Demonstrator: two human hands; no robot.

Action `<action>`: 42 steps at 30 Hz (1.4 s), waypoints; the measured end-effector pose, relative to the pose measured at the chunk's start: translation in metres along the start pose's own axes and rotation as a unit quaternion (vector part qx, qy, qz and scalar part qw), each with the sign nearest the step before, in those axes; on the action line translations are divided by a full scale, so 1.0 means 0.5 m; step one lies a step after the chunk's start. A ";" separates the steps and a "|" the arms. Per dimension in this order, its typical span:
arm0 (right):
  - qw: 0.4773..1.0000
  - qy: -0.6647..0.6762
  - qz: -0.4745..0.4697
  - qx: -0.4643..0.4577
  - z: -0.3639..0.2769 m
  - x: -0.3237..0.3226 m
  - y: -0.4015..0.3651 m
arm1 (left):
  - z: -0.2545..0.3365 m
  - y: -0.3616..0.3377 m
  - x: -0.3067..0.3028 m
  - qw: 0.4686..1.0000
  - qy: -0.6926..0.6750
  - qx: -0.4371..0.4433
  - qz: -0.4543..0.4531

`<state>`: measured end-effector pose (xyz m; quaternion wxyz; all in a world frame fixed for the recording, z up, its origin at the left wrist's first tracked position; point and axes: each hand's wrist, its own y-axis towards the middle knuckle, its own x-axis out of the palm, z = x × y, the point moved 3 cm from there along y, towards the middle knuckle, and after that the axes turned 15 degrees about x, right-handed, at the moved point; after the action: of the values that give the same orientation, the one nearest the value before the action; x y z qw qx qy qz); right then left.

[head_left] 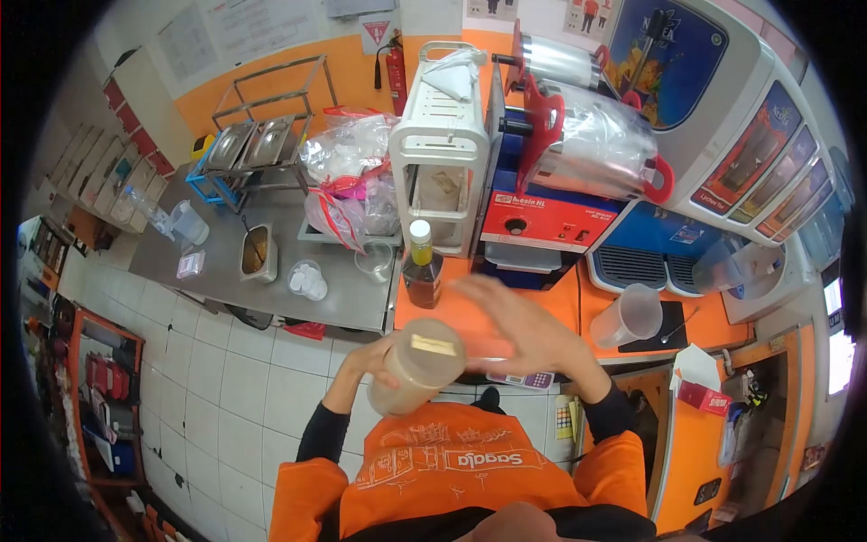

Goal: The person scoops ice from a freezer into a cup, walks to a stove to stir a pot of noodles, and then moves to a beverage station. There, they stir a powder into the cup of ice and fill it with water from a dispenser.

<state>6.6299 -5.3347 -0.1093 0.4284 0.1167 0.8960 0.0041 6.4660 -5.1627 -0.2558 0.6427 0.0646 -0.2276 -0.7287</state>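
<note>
My left hand point(368, 359) is wrapped round a translucent plastic jar point(403, 384) with beige contents, held tilted in front of my apron. On the jar's lid is a pale yellow rectangular label point(434, 345). My right hand point(533, 332), blurred by motion, is just to the right of the jar, fingers stretched out and apart with nothing visible in them. Past the jar, a dark bottle point(423, 282) with a white cap stands on the orange counter point(553, 310). Partly hidden beneath my right hand is a purple device with keys point(531, 380).
Left lies a steel table point(339, 307) with a metal container point(259, 255), a plastic tub point(308, 282) and plastic bags point(348, 158). A red-and-blue sealing machine point(542, 221), a drink dispenser point(646, 239) and a clear pitcher point(627, 316) stand at the right.
</note>
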 end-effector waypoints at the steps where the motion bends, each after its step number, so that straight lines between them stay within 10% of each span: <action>1: 0.995 -0.014 -0.089 0.049 -0.039 0.003 0.001 | 0.002 0.025 0.004 0.997 0.025 -0.059 -0.041; 6: 0.975 -0.045 -0.199 0.083 -0.030 0.044 -0.014 | -0.037 0.029 -0.004 0.985 0.083 -0.122 -0.094; 8: 0.953 -0.180 -0.031 -0.243 -0.037 0.023 -0.031 | -0.056 0.027 -0.001 0.985 0.008 -0.120 -0.121; 9: 0.953 -0.184 -0.029 -0.241 -0.039 0.016 -0.037 | -0.065 0.031 -0.001 0.985 0.008 -0.119 -0.124; 12: 0.987 -0.089 -0.043 -0.130 -0.044 0.003 -0.058 | -0.078 0.054 0.012 0.980 0.027 -0.124 -0.154; 14: 0.978 -0.054 -0.165 0.118 -0.023 0.023 -0.064 | -0.070 0.078 0.030 0.973 0.053 -0.163 -0.155; 21: 0.994 -0.092 -0.003 -0.064 0.007 -0.082 -0.154 | -0.131 0.092 0.031 0.950 0.038 -0.194 -0.242; 23: 0.968 -0.149 0.058 0.195 0.063 -0.106 -0.196 | -0.174 0.054 0.011 0.963 0.012 -0.175 -0.205; 27: 0.880 -0.190 -0.019 0.434 0.334 0.085 -0.219 | -0.147 0.050 0.023 0.988 -0.032 -0.141 -0.057; 35: 0.891 -0.263 0.112 0.354 0.411 0.182 -0.219 | -0.071 0.064 0.062 0.966 0.143 -0.133 0.168; 42: 0.912 0.000 0.109 0.394 0.392 0.114 -0.185 | -0.036 0.043 0.067 0.953 0.212 -0.117 0.181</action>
<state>6.7267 -5.4308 -0.2870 0.3441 0.3734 0.8065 -0.3029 6.4871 -5.2010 -0.2561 0.8001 0.0998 -0.0078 -0.5915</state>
